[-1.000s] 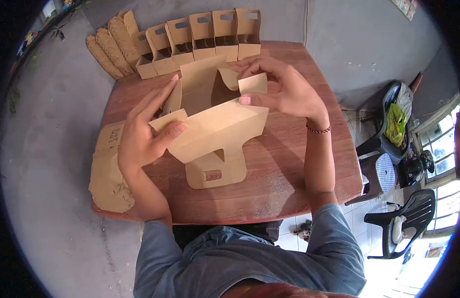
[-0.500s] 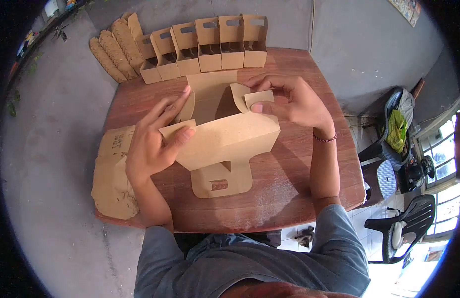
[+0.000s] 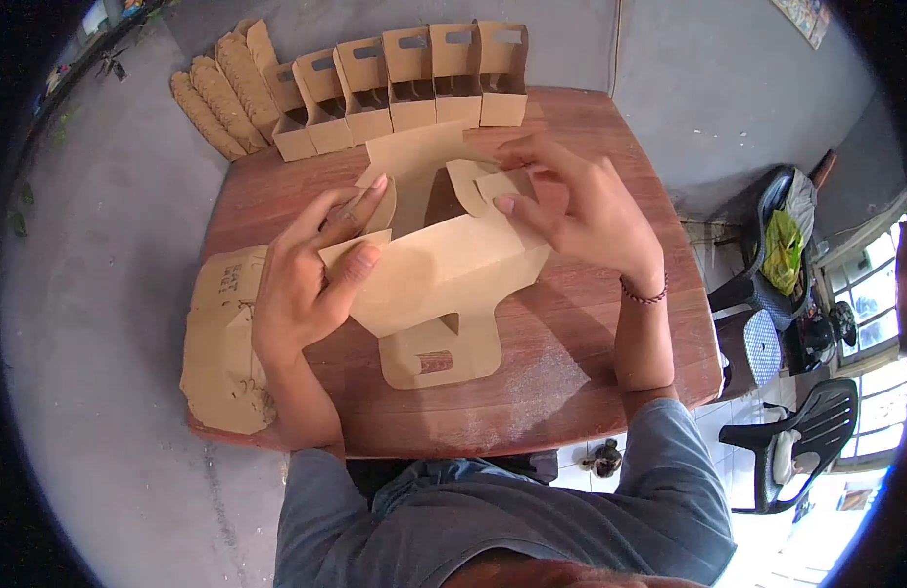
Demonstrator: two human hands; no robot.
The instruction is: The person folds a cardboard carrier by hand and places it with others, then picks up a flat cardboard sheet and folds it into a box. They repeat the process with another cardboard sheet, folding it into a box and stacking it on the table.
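Note:
A brown cardboard carrier box [image 3: 444, 269] is partly folded in front of me, its inside facing up and its handle panel with a slot lying toward me on the table. My left hand [image 3: 307, 284] grips its left end, thumb on the outer flap and fingers against the curved inner flap. At the right end, my right hand [image 3: 605, 220] has its thumb pressed on a tab folded over the curved flap. The fingers of that hand are bent behind the tab, partly hidden.
Several folded carriers [image 3: 410, 83] stand in a row along the back of the wooden table [image 3: 512, 392]. Stacks of flat cardboard [image 3: 218, 103] lean on the wall at back left. More flattened cardboard [image 3: 218, 353] lies at the left edge. A black chair [image 3: 806, 441] stands at right.
My right hand has pushed the right-hand tab inward and down over the curved flap. The left flaps have tilted slightly inward, with my left hand still holding them.

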